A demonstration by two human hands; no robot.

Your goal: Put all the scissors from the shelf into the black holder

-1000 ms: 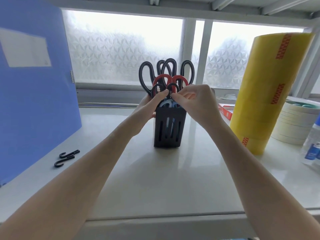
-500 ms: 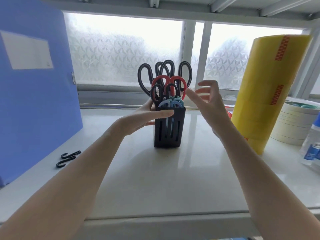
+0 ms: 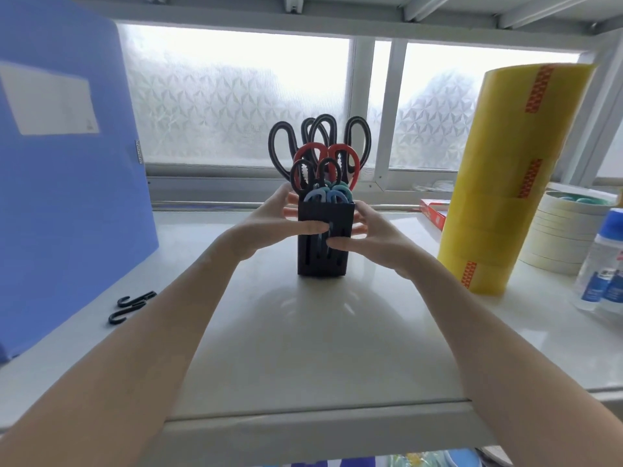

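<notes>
The black holder (image 3: 323,264) stands upright in the middle of the white shelf (image 3: 303,348). Several scissors (image 3: 320,153) stick out of its top, with black, red and blue-green handles. My left hand (image 3: 276,224) grips the holder's left side, thumb across its front. My right hand (image 3: 367,235) grips the right side, thumb on the front too. Both hands hold the holder between them. No loose scissors show on the shelf.
A blue folder (image 3: 64,180) stands at the left, with two black hooks (image 3: 131,306) lying beside it. At the right stand a tall stack of yellow tape rolls (image 3: 512,183), cream tape rolls (image 3: 563,230), a bottle (image 3: 603,264) and a red box (image 3: 435,210). A frosted window is behind.
My right hand has dropped from the scissor handles to the holder's right side. My left hand has slid down the left side. Both now clasp the holder.
</notes>
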